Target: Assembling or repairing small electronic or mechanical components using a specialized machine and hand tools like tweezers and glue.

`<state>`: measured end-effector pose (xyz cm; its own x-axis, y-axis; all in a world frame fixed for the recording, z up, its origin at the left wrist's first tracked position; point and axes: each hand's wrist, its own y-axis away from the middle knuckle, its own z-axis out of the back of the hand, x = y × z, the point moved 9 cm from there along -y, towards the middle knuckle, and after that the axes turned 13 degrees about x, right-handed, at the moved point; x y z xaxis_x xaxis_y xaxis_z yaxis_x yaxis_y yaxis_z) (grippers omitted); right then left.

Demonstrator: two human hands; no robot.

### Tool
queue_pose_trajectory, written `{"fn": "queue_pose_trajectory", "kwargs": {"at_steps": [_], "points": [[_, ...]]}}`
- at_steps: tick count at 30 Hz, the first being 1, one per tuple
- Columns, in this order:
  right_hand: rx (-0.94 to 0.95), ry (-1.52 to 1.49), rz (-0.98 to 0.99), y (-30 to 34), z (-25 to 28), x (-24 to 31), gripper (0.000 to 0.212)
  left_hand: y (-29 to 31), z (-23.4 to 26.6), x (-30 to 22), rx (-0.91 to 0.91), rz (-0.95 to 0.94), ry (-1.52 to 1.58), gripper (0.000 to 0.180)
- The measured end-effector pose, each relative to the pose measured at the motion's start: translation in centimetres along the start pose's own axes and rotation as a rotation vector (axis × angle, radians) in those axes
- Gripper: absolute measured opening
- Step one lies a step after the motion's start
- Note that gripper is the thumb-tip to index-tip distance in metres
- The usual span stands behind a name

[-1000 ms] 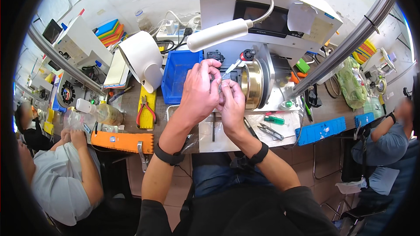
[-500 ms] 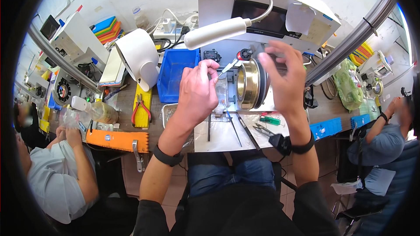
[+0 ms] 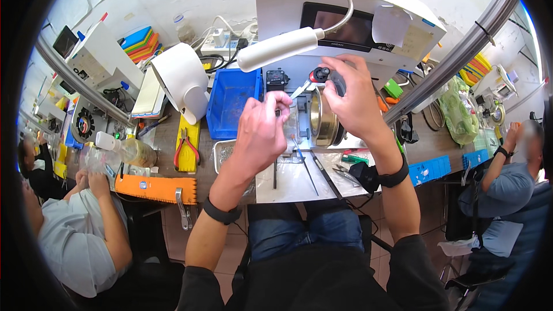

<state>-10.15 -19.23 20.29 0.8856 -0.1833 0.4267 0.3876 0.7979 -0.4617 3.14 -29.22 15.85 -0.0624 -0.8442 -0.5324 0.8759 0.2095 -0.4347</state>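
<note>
Left: blue bin [image 3: 233, 103]. Left hand [image 3: 262, 129] curled, apart from right; can't tell what it grips. Brass ring [image 3: 317, 116] between hands, red-and-black knob [image 3: 319, 74] above. Right hand [image 3: 358, 97] beside knob, grip unclear. Advisable: steady left, light right fingertips.

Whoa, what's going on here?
A person is working with bare hands at a crowded table. The left hand is up with its fingers bunched; anything tiny in them is too hard to see. The right hand is curved around a red and black knob by a shiny gold wheel, but I can't tell if it touches. Left of those, there's a blue bin, and red-handled pliers lie on a yellow strip.
</note>
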Motion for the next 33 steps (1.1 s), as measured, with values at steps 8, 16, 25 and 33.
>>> {"fn": "queue_pose_trajectory", "kwargs": {"at_steps": [8,16,25,33], "points": [[0.012,0.153,-0.048,0.1,-0.1,0.1,0.042,4.4,-1.3,-0.6,0.042,0.201,0.322,0.028],[-0.125,-0.178,-0.039,2.2,1.4,-0.4,0.041,6.5,-2.5,-0.2,-0.142,0.256,0.458,0.020],[-0.931,-0.879,-0.469,16.4,16.0,-16.7,0.040,7.6,-1.9,0.0,-0.241,0.190,0.483,0.026],[-0.561,-0.124,-0.875,13.1,23.5,-29.6,0.074,7.4,-2.7,0.7,-0.221,0.194,0.488,0.026]]}}
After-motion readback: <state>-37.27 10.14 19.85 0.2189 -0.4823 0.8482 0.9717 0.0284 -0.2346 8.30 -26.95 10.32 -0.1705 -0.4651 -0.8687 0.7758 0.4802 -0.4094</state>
